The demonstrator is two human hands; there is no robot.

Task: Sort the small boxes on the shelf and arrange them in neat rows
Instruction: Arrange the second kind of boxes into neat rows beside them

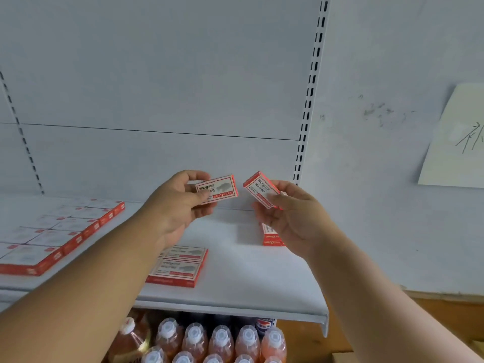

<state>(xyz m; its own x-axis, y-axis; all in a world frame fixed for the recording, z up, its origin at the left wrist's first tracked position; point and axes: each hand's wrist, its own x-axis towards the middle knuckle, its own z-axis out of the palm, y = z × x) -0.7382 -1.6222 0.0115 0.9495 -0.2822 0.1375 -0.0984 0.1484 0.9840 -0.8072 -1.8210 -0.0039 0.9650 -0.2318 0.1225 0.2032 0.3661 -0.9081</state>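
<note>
My left hand (178, 205) holds a small white-and-red box (218, 189) above the white shelf (248, 279), pinched by its left end, label facing me. My right hand (290, 216) grips a second small box (260, 188) of the same kind, tilted, just to the right of the first; the two boxes are apart. Below my left hand, a few matching boxes (180, 265) lie flat in a short row near the shelf's front. A small stack of boxes (271, 237) stands partly hidden behind my right hand.
Larger flat white-and-red boxes (62, 231) fill the shelf's left side in rows. Bottles with white caps (220, 341) stand on the level below. A slotted upright (309, 95) marks the shelf's right end; a paper sheet (455, 137) hangs on the wall.
</note>
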